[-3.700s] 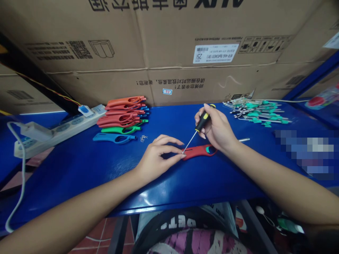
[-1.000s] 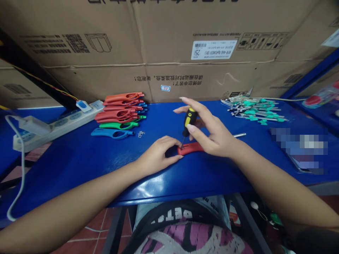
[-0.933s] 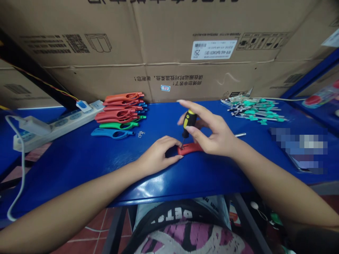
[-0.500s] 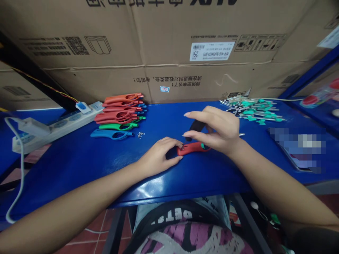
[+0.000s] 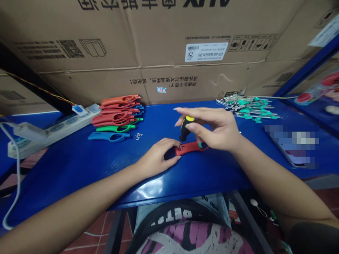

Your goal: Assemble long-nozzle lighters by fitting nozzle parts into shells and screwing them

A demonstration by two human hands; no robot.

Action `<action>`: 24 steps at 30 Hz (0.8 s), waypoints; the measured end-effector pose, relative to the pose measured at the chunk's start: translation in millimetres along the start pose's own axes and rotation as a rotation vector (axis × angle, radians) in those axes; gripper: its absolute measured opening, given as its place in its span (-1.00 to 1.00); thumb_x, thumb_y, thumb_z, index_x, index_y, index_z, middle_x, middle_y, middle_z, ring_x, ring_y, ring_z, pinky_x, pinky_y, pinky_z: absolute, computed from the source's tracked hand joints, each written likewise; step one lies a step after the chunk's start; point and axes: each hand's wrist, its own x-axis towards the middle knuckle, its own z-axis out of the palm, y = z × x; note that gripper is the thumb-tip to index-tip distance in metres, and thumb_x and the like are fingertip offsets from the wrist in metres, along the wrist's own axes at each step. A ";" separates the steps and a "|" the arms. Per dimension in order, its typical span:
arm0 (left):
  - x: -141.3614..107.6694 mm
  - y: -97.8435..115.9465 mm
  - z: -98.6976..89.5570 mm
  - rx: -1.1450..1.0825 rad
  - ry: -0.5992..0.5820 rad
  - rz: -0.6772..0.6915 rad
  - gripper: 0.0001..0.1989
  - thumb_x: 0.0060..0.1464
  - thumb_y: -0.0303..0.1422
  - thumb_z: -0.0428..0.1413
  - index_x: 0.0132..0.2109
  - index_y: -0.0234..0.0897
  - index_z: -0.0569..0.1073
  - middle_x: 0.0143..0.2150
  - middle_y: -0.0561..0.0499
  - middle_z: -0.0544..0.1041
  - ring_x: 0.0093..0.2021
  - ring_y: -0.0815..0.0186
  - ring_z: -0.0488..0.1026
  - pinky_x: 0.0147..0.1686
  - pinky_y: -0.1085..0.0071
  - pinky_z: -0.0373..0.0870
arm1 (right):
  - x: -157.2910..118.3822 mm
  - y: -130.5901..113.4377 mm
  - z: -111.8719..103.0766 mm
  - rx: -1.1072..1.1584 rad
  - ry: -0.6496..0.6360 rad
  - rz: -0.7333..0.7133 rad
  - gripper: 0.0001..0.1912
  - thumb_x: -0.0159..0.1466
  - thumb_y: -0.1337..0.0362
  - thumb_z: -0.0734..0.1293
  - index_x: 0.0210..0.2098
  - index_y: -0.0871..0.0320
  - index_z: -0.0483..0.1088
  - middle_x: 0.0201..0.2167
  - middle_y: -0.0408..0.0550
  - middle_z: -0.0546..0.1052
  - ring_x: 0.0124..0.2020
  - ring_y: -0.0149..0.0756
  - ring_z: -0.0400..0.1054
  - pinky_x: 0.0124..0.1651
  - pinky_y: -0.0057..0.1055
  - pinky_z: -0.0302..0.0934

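A red plastic handle piece (image 5: 188, 148) lies flat on the blue table, with a bit of green showing near its right end. The fingers of my left hand (image 5: 160, 155) pinch its left end. My right hand (image 5: 218, 128) grips a short black and yellow screwdriver (image 5: 185, 129) between thumb and fingers. The screwdriver stands slightly tilted, its tip down at the left end of the red piece, close to my left fingertips.
Stacked orange, red, green and blue handle pieces (image 5: 116, 116) lie at the back left, beside small screws (image 5: 138, 136) and a white power strip (image 5: 58, 128). Metal rods with green parts (image 5: 251, 108) lie back right, near a phone (image 5: 291, 144). Cardboard (image 5: 159, 46) stands behind.
The screwdriver has turned in my right hand, so its yellow end now shows. The whole view has shifted slightly. My left hand still pinches the red piece.
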 end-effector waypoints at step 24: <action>-2.3 -1.8 3.4 -0.029 -0.024 0.021 -0.70 0.25 -0.44 0.13 0.11 -0.24 0.43 0.06 -0.08 0.57 0.08 0.19 0.50 0.12 0.19 0.43 | 0.5 0.3 5.0 -0.084 -0.038 -0.052 -0.61 0.48 0.16 0.16 0.21 0.07 0.39 -0.09 0.01 0.56 -0.20 -0.31 0.47 -0.14 -0.34 0.43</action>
